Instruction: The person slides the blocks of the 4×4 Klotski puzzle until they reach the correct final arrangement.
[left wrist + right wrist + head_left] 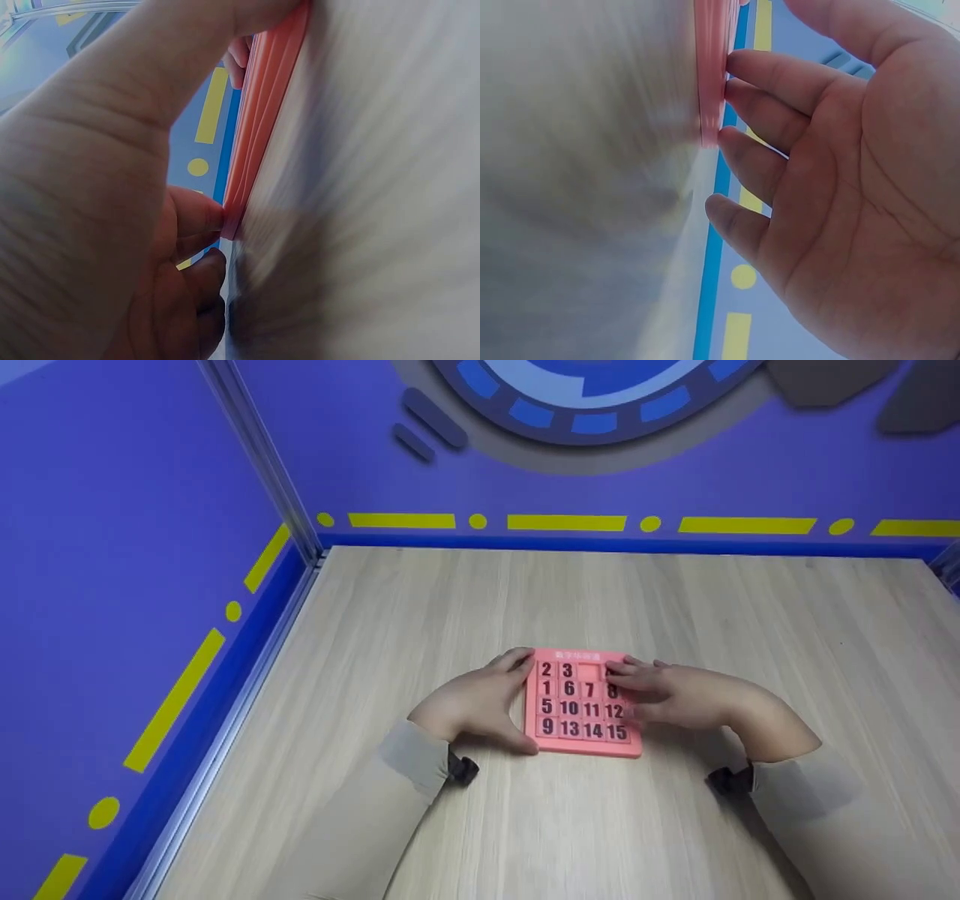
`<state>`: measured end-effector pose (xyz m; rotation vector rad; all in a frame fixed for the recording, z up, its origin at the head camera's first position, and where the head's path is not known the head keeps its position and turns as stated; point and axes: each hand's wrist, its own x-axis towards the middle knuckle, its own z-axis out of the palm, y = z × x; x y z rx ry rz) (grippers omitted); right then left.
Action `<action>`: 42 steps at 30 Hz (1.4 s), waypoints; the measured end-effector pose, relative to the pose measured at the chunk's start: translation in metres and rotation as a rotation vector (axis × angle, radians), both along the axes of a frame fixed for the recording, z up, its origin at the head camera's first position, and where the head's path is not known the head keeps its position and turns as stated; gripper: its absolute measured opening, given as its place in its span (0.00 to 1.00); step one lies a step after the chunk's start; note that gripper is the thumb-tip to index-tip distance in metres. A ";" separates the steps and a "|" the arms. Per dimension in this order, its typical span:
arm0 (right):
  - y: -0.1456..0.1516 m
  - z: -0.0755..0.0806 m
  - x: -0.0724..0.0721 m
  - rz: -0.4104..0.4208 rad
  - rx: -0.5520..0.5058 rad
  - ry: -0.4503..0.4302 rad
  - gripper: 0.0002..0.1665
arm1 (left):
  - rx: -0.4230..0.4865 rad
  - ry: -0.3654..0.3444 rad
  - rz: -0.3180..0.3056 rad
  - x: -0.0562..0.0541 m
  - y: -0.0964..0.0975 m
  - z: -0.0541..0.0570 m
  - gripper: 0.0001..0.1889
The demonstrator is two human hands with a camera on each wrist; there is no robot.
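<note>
A pink sliding number puzzle lies face up on the table. Its top row reads 2, 3, then an empty slot, and fingers mostly cover the tile at the right end. Below come rows starting 1, 5 and 9. My left hand grips the frame's left side, thumb at the near corner and fingers at the far corner. In the left wrist view the fingertips of the left hand touch the pink edge. My right hand reaches over the right side, its fairly straight fingertips on the upper right tiles.
The wood-grain table extends around the puzzle. A blue wall with yellow marks stands along the back, and another blue panel runs down the left. Metal framing joins them at the corner.
</note>
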<state>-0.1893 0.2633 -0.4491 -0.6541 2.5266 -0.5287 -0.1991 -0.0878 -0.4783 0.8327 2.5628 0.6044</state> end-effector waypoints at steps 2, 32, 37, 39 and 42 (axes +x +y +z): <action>0.000 0.001 -0.001 0.005 -0.004 0.008 0.43 | 0.003 -0.002 0.003 0.000 0.000 -0.001 0.78; -0.046 -0.009 -0.018 0.124 -0.047 -0.002 0.48 | -0.024 -0.008 -0.011 -0.003 0.001 0.001 0.76; -0.045 -0.008 -0.018 0.125 -0.036 -0.002 0.47 | -0.016 -0.005 -0.004 -0.002 0.001 0.001 0.77; -0.044 -0.007 -0.018 0.128 -0.035 -0.006 0.47 | -0.017 -0.005 -0.004 -0.002 0.001 0.001 0.77; -0.042 -0.006 -0.018 0.133 -0.039 -0.012 0.45 | -0.017 -0.003 -0.006 -0.001 0.001 0.000 0.77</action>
